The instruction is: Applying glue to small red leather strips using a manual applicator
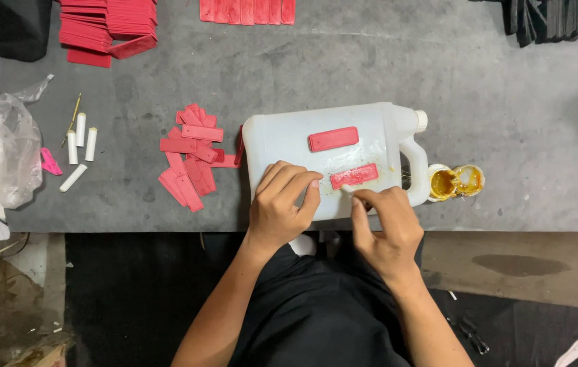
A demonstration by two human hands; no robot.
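Red strip (354,176) lies flat on the side of the white jug (282,139), which lies on its side on the grey table (506,102), near the edge closest to the person. Second red strip (333,138) sits above it on the jug, apart.

Left hand (281,204) rests curled on the jug beside the strip's left end, fingers bent, gripping nothing I can see. Right hand (387,228) pinches a thin white stick (347,190), tip at the strip's lower left edge.

To do it well, my read: keep the left hand pressing the jug so it can't rock, work the stick in short even strokes along the strip, stay off the bare plastic, which already looks smeared yellow.

Counts:
- 2 strips on the jug
- loose pile of red strips (190,160) left of the jug, overlapping, can't count exactly
- 4 white tubes (79,146) further left
- 1 small cup of yellow glue (455,181) just by the jug handle
- red stacks (109,27) at the far edge
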